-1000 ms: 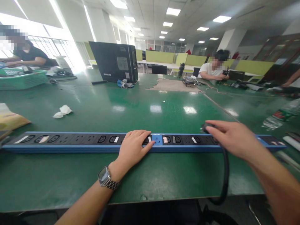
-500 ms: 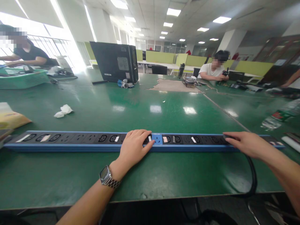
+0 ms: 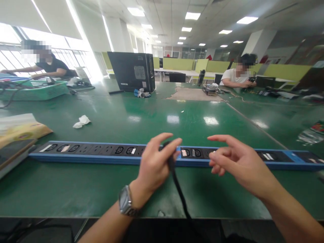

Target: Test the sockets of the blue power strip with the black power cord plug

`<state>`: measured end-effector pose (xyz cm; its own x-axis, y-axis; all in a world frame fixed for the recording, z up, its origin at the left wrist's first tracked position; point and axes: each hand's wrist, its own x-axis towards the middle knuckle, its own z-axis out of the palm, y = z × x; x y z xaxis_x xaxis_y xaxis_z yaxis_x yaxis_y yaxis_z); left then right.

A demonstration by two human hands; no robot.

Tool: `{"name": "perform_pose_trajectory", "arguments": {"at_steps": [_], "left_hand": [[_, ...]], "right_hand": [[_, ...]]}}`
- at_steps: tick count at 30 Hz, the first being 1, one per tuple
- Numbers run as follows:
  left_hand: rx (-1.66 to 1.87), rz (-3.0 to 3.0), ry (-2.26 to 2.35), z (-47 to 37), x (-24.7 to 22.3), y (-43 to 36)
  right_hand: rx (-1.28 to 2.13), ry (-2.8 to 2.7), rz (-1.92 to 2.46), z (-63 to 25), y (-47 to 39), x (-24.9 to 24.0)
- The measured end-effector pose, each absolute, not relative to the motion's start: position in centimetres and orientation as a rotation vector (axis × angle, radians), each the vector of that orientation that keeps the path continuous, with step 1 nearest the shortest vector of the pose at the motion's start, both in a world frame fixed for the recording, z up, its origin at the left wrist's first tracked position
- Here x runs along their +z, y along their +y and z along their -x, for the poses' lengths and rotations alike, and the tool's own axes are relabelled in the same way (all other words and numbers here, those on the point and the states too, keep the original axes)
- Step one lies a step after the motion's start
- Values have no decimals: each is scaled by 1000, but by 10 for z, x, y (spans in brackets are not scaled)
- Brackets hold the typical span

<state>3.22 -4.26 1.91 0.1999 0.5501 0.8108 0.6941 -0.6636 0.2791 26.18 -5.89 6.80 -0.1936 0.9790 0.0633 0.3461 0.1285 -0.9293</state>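
A long blue-and-black power strip (image 3: 96, 160) lies across the green table, its sockets facing up and several bearing white or pinkish labels. Above its middle, my left hand (image 3: 155, 163) is closed on the end of a black power cable (image 3: 181, 194), which hangs down past the table's front edge. The plug's shape is blurred and partly hidden by the fingers. My right hand (image 3: 235, 165) is raised just in front of the strip's right half, index finger stretched out and apart from the thumb. I see no object held in it.
A yellow packet (image 3: 27, 130) and crumpled tissue (image 3: 82, 121) lie at left, a green basket (image 3: 48, 89) behind them. A black computer case (image 3: 133, 72) with gloves (image 3: 142, 93) stands farther back. A plastic bottle (image 3: 312, 133) lies at right. Two people sit across the table.
My right hand has left the strip's right part and moved left, without the plug. My left hand has lifted off the strip and now grips the cable's end. The view has shifted left.
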Motion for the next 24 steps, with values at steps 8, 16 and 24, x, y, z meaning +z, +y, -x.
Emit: {"name": "perform_pose_trajectory", "arguments": {"at_steps": [8,16,24], "left_hand": [[-1430,2182,-1984,67,-9,-38],[-1126,2518,-1844,80,-4,-29],[-935,2591,-1825,85,9,-26]], "right_hand": [[307,-1552,1544,-311,-21,-17],[118,-1616,1457,-308,-20,-30],[-23,-1666,1363,-305,-21,-37]]}}
